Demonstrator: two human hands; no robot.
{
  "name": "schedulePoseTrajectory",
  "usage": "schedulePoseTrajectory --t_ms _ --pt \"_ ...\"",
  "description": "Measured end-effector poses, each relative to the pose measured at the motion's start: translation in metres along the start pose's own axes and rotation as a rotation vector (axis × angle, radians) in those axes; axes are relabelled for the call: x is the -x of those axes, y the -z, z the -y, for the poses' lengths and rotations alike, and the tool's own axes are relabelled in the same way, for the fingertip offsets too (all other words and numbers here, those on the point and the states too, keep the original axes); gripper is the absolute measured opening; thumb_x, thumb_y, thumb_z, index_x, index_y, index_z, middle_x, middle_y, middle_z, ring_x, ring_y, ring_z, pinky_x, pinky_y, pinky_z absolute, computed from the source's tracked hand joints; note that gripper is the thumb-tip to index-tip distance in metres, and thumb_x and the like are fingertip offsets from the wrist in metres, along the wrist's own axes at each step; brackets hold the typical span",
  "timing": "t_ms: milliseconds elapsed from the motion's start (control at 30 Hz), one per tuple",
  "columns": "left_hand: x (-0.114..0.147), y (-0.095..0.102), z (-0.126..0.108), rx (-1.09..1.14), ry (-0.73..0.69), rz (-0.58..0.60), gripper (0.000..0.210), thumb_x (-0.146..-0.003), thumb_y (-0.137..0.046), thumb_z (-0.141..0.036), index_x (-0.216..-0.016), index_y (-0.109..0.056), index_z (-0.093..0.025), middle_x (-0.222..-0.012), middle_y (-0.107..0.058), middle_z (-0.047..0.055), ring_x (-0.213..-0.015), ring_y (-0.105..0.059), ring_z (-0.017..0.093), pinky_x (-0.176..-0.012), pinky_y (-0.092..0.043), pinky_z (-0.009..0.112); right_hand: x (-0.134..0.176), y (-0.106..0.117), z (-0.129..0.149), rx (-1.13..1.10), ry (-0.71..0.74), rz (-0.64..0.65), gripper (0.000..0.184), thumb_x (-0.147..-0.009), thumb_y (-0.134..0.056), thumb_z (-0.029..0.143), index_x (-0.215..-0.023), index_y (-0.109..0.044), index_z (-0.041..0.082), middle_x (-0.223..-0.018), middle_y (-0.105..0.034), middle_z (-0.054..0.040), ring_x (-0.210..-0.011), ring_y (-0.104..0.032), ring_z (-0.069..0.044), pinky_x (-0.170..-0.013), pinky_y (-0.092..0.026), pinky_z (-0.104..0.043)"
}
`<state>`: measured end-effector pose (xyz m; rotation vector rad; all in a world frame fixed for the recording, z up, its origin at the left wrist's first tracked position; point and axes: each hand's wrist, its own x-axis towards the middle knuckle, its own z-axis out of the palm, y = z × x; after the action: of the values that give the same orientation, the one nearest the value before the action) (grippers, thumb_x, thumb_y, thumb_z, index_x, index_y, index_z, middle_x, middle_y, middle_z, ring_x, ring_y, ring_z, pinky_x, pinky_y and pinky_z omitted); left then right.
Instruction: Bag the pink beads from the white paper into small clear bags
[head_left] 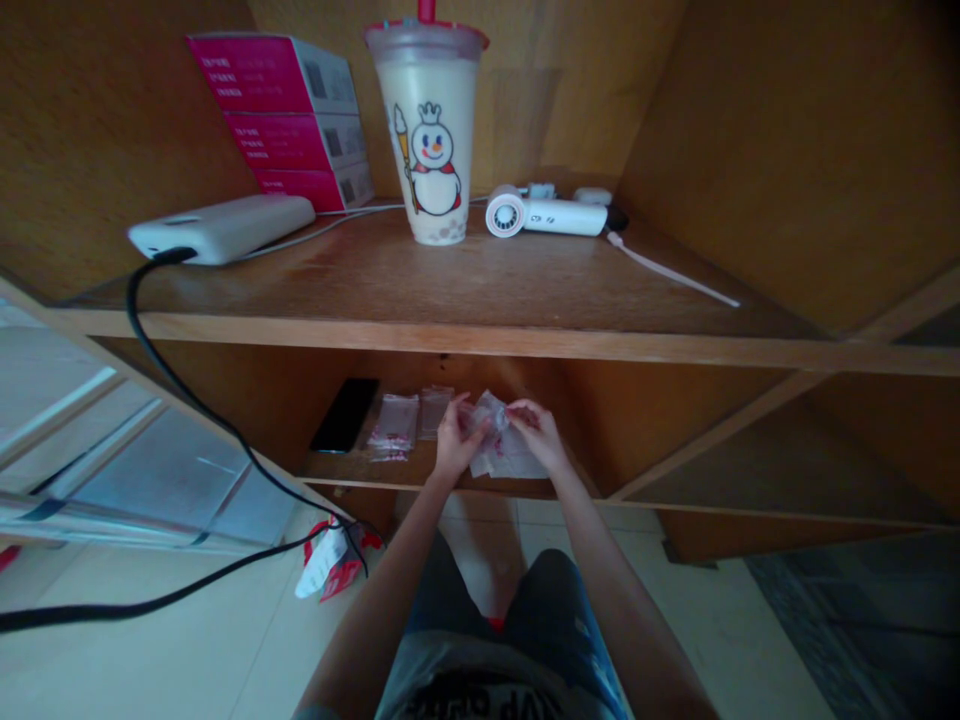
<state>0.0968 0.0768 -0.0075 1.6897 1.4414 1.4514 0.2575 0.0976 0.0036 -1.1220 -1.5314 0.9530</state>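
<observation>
Both hands are over the lower shelf, working on a small clear plastic bag. My left hand has its fingers closed on the bag's left side. From the right, my right hand pinches the bag's upper edge. Beneath my hands lie more flat, see-through bags with some red print. Left of my left hand are a stack of small clear packets with red marks and another pile of clear bags. A black phone lies flat beyond them.
On the upper shelf stand a milk tea cup, stacked pink boxes, a white power bank and a white handheld fan. A black cable hangs across the left side. A red-and-white bag lies on the floor.
</observation>
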Motion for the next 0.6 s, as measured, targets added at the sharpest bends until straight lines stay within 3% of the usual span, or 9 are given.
schedulePoseTrajectory --t_ms 100,300,600 --pt "-0.002 0.0 0.005 0.138 0.095 -0.031 0.038 -0.079 -0.053 -0.037 -0.111 -0.048 -0.017 -0.075 -0.06 0.001 -0.06 -0.054 0.01 -0.057 -0.044 0.022 0.0 -0.002 -0.01 -0.072 -0.039 -0.046 0.019 -0.073 -0.058 0.037 -0.084 -0.058 0.021 -0.075 -0.064 -0.0025 -0.07 -0.06 -0.017 -0.066 -0.047 -0.029" --pt "-0.005 -0.003 0.016 0.159 0.173 0.061 0.029 -0.079 -0.051 -0.041 -0.082 -0.062 -0.014 -0.069 -0.062 0.003 -0.061 -0.056 0.013 -0.055 -0.043 0.022 0.007 -0.006 -0.019 -0.086 -0.01 -0.077 0.021 -0.075 -0.057 0.035 -0.091 -0.057 0.021 -0.076 -0.064 -0.002 -0.072 -0.061 -0.017 -0.069 -0.047 -0.03" --pt "-0.005 -0.003 0.014 0.104 0.145 0.058 0.028 -0.08 -0.049 -0.04 -0.08 -0.061 -0.015 -0.071 -0.063 0.003 -0.061 -0.055 0.012 -0.057 -0.042 0.022 0.01 -0.006 -0.013 -0.008 0.026 -0.032 0.017 -0.077 -0.056 0.034 -0.086 -0.06 0.02 -0.078 -0.065 -0.0036 -0.071 -0.061 -0.017 -0.068 -0.048 -0.03"
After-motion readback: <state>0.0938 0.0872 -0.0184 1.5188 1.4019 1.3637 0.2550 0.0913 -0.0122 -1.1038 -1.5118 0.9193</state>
